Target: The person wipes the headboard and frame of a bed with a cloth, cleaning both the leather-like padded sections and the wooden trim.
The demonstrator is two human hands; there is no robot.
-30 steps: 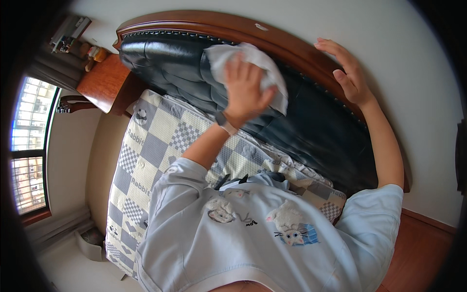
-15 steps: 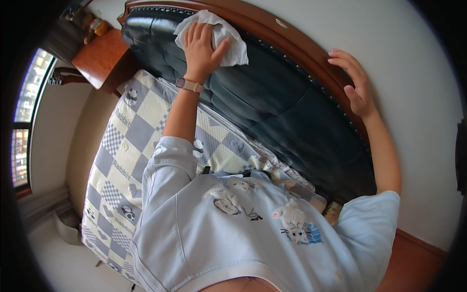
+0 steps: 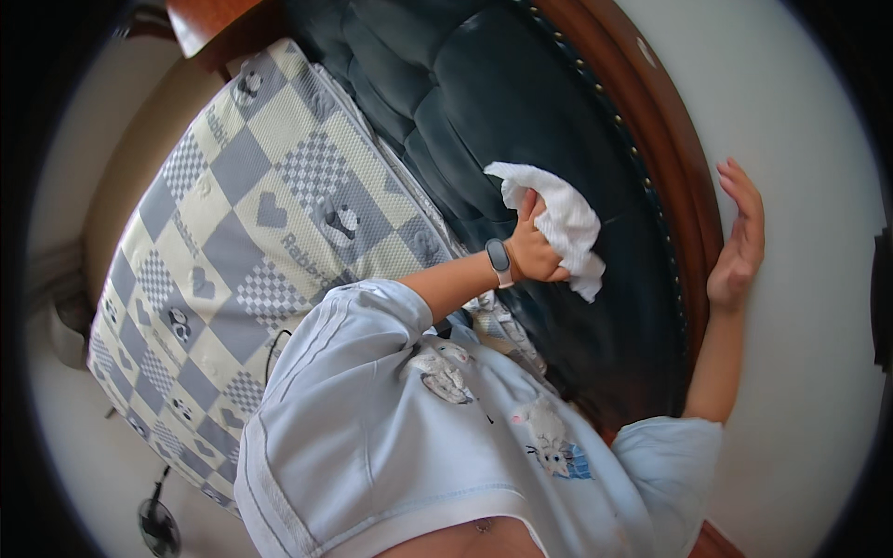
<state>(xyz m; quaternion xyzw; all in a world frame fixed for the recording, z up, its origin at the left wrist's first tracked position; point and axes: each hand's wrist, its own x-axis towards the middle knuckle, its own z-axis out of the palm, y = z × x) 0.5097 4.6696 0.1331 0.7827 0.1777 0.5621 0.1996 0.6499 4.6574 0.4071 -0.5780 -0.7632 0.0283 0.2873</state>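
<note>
A crumpled white cloth (image 3: 569, 219) lies over the fingers of my left hand (image 3: 533, 249), which is closed on it. Hand and cloth are at the dark green padded headboard (image 3: 484, 84), around the middle of its tufted face. The cloth hides most of the fingertips. My right hand (image 3: 738, 244) holds nothing. Its fingers are stretched out beside the headboard's brown wooden rim (image 3: 684, 186), close to the white wall; whether it touches either, I cannot tell.
A mattress (image 3: 251, 232) with a grey and cream checked cover lies left of the headboard. Beyond it, at the upper left, stands a reddish-brown wooden cabinet (image 3: 209, 23). The white wall (image 3: 800, 307) runs along the right. A small dark fan (image 3: 158, 525) appears at the lower left.
My left hand has brought the cloth from the headboard's far upper part down and right, nearer to me. The view has shifted, and my right hand appears lower, still open.
</note>
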